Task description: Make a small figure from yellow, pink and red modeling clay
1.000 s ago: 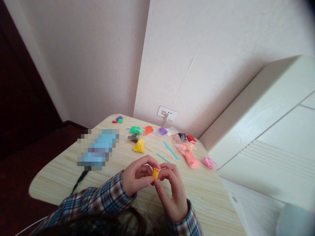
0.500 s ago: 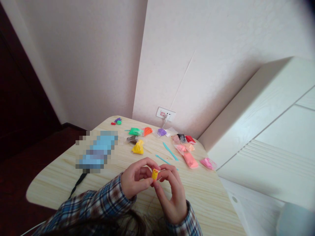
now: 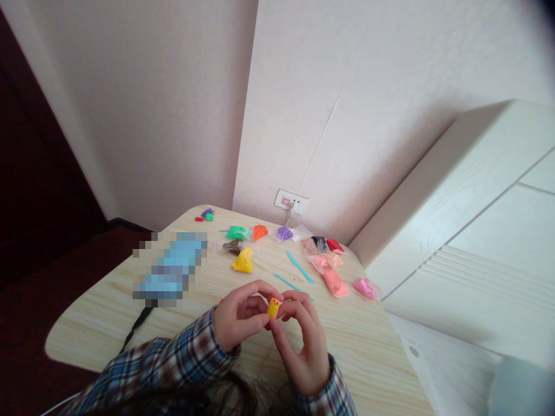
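A small yellow clay piece (image 3: 273,308) with red bits at its top is pinched between the fingertips of both hands, above the near part of the table. My left hand (image 3: 240,315) has its thumb and fingers closed on the piece's left side. From the right, my right hand (image 3: 303,341) grips it with thumb and fingertips. Just beyond the hands lie a thin blue modelling tool (image 3: 288,282) and a wider blue clay knife (image 3: 300,267). A yellow clay packet (image 3: 243,260) sits farther back on the left.
Clay packets lie along the back: green (image 3: 238,233), orange (image 3: 260,232), purple (image 3: 285,233), red (image 3: 335,246), salmon (image 3: 336,283) and pink (image 3: 366,288). Small clay shapes (image 3: 208,214) rest at the far left corner. A pixelated device (image 3: 173,268) with a black cord lies left; a wall socket (image 3: 292,201) is behind.
Both hands stay almost in place, still holding the yellow clay piece, which appears very slightly tilted. The view has shifted a little.
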### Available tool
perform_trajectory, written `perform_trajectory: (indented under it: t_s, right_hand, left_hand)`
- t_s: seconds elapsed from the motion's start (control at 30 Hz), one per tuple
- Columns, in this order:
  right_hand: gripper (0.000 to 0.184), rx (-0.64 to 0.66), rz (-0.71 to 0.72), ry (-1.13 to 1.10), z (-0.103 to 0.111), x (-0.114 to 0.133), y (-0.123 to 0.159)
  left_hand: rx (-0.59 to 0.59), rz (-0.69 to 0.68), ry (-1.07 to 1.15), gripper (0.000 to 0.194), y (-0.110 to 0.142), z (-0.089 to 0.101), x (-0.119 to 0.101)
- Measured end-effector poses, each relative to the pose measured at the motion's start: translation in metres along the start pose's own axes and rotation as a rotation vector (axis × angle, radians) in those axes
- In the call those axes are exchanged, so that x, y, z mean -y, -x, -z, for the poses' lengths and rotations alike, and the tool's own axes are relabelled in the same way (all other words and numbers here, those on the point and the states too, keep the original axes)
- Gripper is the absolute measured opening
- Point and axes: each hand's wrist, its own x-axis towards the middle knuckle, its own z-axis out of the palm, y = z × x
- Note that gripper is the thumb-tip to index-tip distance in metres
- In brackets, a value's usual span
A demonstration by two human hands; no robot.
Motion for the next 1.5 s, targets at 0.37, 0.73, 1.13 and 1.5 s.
perform_trajectory:
  t_s: [0.37, 0.73, 1.13, 1.5]
  right_hand:
    - [0.005, -0.027, 0.022, 0.017, 0.000, 0.002, -0.001]
    - [0.008, 0.036, 0.082, 0.086, 0.004, -0.003, -0.002]
    - [0.006, 0.061, 0.091, 0.103, 0.008, -0.007, 0.000]
    - [0.004, 0.062, 0.082, 0.085, 0.008, -0.009, 0.000]
  left_hand:
    - [0.020, 0.015, 0.065, 0.024, -0.001, -0.001, -0.003]
    - [0.082, -0.018, 0.044, 0.022, -0.003, 0.005, 0.003]
    - [0.101, -0.026, 0.001, 0.025, -0.004, 0.007, 0.001]
    - [0.086, -0.021, -0.004, 0.027, -0.007, 0.006, 0.002]
